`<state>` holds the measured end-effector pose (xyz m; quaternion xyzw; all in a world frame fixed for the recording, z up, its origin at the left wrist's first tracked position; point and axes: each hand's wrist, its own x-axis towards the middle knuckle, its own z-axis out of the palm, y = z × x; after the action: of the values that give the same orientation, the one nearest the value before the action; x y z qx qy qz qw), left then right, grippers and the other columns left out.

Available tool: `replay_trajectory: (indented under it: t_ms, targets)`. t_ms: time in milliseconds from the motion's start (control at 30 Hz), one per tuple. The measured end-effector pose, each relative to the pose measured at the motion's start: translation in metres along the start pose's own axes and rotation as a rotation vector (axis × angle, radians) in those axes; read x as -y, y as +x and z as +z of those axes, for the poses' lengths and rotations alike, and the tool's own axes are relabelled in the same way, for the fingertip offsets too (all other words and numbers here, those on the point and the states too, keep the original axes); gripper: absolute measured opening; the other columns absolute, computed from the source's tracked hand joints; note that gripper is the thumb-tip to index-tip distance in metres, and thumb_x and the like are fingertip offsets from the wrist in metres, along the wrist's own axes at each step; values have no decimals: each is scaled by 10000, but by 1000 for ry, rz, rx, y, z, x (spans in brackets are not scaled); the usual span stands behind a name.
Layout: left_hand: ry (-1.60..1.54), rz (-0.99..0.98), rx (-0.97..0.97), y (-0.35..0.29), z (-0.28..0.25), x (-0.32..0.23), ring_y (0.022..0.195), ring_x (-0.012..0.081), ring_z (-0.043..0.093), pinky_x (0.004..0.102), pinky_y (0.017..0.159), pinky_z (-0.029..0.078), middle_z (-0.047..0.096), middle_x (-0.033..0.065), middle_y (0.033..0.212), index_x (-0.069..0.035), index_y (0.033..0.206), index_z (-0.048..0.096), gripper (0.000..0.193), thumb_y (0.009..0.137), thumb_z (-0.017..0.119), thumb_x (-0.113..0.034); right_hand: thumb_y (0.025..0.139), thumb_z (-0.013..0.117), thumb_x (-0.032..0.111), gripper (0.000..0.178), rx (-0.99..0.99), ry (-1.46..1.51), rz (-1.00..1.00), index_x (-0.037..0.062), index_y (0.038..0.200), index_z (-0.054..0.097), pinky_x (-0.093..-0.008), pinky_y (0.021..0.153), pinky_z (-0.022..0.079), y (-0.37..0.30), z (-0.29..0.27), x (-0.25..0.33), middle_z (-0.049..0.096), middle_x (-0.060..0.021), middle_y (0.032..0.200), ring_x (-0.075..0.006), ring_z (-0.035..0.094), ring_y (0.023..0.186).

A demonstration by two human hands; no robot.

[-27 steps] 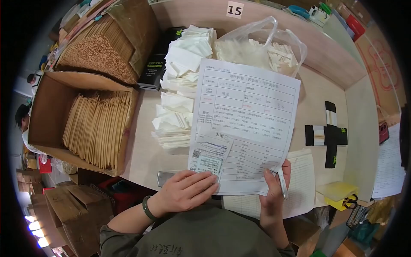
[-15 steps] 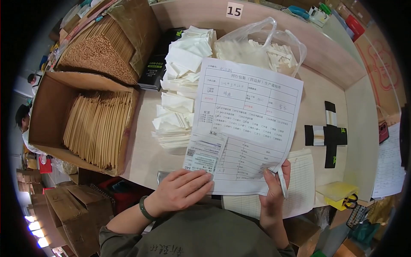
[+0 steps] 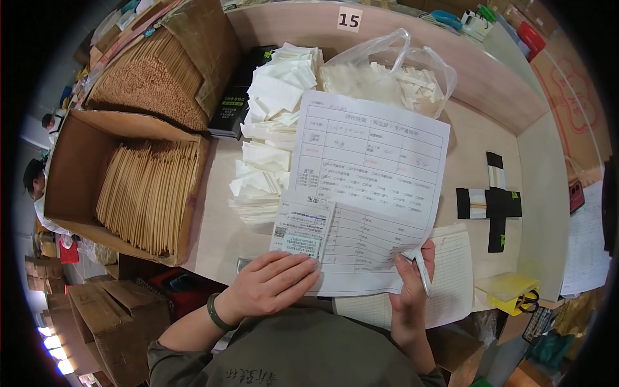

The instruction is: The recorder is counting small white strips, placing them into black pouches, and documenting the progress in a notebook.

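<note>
A white printed paper form point(image 3: 380, 148) with handwriting is held up over the table. My left hand point(image 3: 267, 284), fingers together, grips its lower left edge along with a small printed slip point(image 3: 300, 226), which overlaps the form's left side. At the form's lower right corner, my right hand point(image 3: 412, 284) pinches the sheet and also holds a white pen point(image 3: 422, 272), tip pointing down. Beneath the form lies an open ruled notebook point(image 3: 451, 271), partly covered. A dark green bangle circles my left wrist.
Left stand cardboard boxes of wooden chopsticks point(image 3: 148, 200). Behind the form are stacked white paper packets point(image 3: 277, 97) and a clear plastic bag point(image 3: 361, 71). Black-banded bundles point(image 3: 496, 203) lie crossed at right, near a yellow bag point(image 3: 509, 290). A raised panel point(image 3: 290, 16) edges the table's back.
The form and slip have shifted slightly left and tilted a little. Both hands keep their hold, and the pen stays in my right hand.
</note>
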<state>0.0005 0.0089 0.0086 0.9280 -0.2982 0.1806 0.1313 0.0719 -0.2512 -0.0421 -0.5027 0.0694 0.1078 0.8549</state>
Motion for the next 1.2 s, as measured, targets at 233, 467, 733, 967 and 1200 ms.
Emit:
replay_trajectory:
  t_ms: [233, 467, 733, 967, 1200]
  targets:
    - [18, 24, 26, 2, 3, 0, 1059, 176, 648, 316, 905, 483, 685, 47, 1159, -101, 1073, 708, 239, 843, 644, -119, 828, 575, -59, 523, -11, 16, -11, 18, 1326, 434, -388, 1053, 412, 1, -4, -5, 573, -146, 1252, -219, 554, 1163]
    - [-2, 50, 25, 4, 6, 0, 1069, 180, 643, 322, 905, 499, 677, 52, 1161, -70, 1075, 691, 218, 870, 632, -113, 823, 581, -66, 513, -13, 31, -10, 20, 1308, 438, -387, 1044, 422, 1, -4, -5, 576, -143, 1238, -217, 559, 1150]
    - [6, 46, 34, 2, 8, 1, 1053, 160, 642, 300, 902, 474, 685, 36, 1172, -111, 1086, 708, 265, 828, 650, -129, 829, 562, -62, 495, -24, -1, 0, 21, 1303, 445, -380, 1036, 423, 0, 0, -2, 581, -142, 1236, -212, 558, 1151]
    - [-3, 18, 38, 1, 8, -1, 1070, 160, 637, 304, 916, 466, 683, 34, 1175, -114, 1098, 706, 271, 833, 652, -127, 829, 552, -65, 494, -82, -33, 80, 15, 1306, 451, -377, 1038, 421, -4, 14, 13, 579, -145, 1243, -213, 557, 1157]
    - [-1, 8, 26, 3, 7, -3, 1075, 166, 634, 306, 921, 465, 681, 38, 1178, -114, 1106, 704, 277, 833, 656, -124, 823, 548, -70, 513, -11, 24, 9, 14, 1317, 440, -379, 1042, 422, 0, 1, 0, 577, -145, 1243, -215, 557, 1158]
